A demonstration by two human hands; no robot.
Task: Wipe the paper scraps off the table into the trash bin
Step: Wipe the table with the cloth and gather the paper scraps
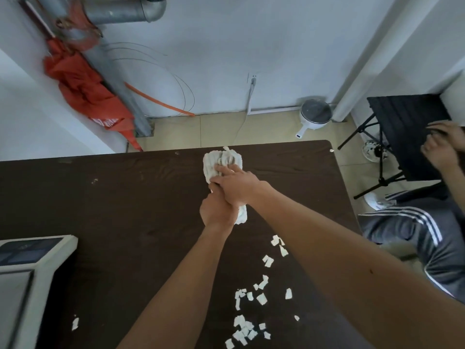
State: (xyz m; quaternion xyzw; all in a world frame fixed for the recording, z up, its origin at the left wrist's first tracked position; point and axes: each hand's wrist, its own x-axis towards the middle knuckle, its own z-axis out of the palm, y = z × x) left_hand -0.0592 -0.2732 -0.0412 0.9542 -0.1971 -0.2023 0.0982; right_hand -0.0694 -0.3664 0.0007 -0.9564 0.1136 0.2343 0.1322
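Legible writing: white lettering on orange fabric (85,94) by wall, too blurred to read. No trash bin in view. Dark counter (125,197) carries white cloth (221,162) near far edge. Left hand (217,210) grip clenched on cloth's near end; right hand (236,183) pressed over middle, fingers grasping cloth. Paper scraps (251,311) scattered on counter near right forearm, apart from cloth.

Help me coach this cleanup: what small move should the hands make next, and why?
Probably draw the white cloth back toward the body. Both the left hand and right hand grip it near the table's far edge, while most paper scraps lie nearer, unswept. No trash bin is visible, so the sweep direction is uncertain.
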